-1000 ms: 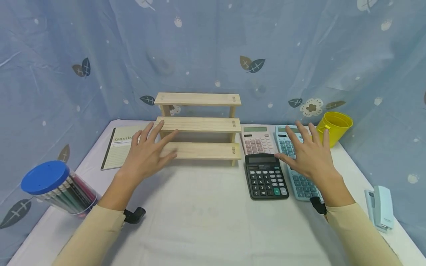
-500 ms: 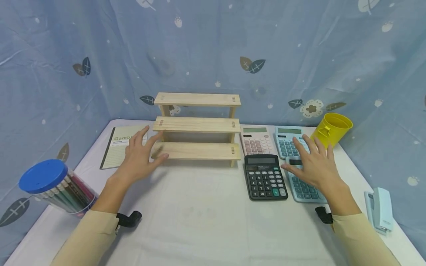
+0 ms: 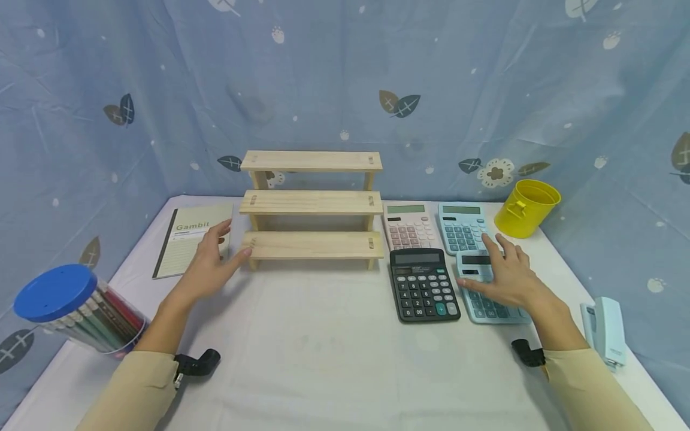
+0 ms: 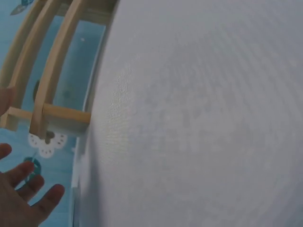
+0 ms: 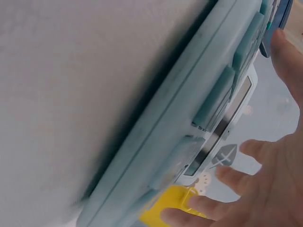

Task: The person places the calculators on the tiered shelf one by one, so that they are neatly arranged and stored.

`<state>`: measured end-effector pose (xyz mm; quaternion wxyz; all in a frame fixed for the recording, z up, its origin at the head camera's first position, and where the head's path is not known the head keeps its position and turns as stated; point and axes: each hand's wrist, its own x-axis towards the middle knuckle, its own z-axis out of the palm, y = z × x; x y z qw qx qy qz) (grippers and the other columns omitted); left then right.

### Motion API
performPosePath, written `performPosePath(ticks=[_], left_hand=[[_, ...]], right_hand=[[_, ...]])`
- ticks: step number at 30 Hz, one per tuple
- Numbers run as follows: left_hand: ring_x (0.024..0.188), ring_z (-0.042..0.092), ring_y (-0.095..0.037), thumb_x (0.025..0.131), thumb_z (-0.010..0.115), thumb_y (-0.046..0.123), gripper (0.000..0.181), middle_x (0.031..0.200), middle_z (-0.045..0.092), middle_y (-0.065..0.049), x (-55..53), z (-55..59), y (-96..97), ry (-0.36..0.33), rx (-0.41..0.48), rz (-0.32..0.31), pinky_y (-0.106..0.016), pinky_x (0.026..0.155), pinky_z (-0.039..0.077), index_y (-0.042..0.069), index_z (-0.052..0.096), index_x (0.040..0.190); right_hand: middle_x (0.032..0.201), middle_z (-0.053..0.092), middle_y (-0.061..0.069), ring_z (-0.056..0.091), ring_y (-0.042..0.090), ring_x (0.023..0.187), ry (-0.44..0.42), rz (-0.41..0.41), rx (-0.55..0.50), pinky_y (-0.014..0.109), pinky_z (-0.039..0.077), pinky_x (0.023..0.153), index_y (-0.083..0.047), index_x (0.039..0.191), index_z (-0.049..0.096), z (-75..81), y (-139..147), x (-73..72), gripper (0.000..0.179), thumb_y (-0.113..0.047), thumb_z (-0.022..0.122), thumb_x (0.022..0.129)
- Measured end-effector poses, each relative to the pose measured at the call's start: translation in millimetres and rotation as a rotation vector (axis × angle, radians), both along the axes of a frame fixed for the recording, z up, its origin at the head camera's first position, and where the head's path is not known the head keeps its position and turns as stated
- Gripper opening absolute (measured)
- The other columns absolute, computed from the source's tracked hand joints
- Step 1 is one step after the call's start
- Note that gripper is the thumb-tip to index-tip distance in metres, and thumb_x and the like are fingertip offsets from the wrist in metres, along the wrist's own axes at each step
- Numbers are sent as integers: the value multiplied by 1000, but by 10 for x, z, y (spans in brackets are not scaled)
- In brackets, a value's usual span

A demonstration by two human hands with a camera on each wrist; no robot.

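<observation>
At the left end of a three-tier wooden shelf [image 3: 311,245], my left hand [image 3: 207,269] hovers with fingers spread, thumb near the lowest board. Behind that hand lies a notebook [image 3: 185,233] marked "Gambit". Over the nearer blue calculator [image 3: 480,273] is my right hand [image 3: 509,278], thumb and fingers apart; whether it touches the keys I cannot tell. The right wrist view shows this calculator [image 5: 156,118] edge-on below the fingers. Beside it lie a black calculator [image 3: 424,286], a pink calculator [image 3: 408,224] and a second blue calculator [image 3: 460,227].
A yellow bucket [image 3: 525,209] stands at the back right. On the right edge is a light blue stapler-like object [image 3: 609,332]. A clear jar of pencils with a blue lid [image 3: 56,292] leans at the left. A blue patterned curtain [image 3: 323,78] backs the white table [image 3: 323,359].
My left hand has drawn left and back, away from the shelf boards. My right hand has shifted slightly toward me and lower over the nearer blue calculator. The view has turned slightly.
</observation>
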<state>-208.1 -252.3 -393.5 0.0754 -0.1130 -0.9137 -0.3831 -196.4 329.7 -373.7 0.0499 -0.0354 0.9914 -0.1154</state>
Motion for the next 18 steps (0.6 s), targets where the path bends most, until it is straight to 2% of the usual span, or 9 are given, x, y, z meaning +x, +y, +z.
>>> performPosePath(ticks=[4,9,14,18], left_hand=[[138,36,-57,105,60,36,83,160,23,-34,-8,-33,-37,-46,0,-6,-69,103,40,-1,13,162],[136,43,-54,106,57,43,83,162,17,-33,-35,-50,-23,-125,1,-17,-68,104,39,5,11,164],[134,44,-51,105,56,48,85,164,15,-30,-110,-82,28,-193,20,-33,-65,102,42,10,10,165],[132,45,-51,104,56,49,85,163,17,-30,-170,-104,51,-218,37,-32,-63,101,44,8,12,164]], right_hand=[[160,-2,41,5,73,139,-65,-4,0,85,19,102,1,162,4,-20,-13,-14,128,-74,70,82],[157,-3,45,12,77,134,-111,-11,19,84,22,102,5,161,-1,-41,-11,-21,134,-74,72,80],[155,-7,50,18,80,129,-128,3,31,84,26,100,7,159,-9,-42,-7,19,142,-74,75,77],[152,-11,52,22,83,123,-131,13,42,84,30,96,9,157,-12,-40,-12,60,147,-74,77,74]])
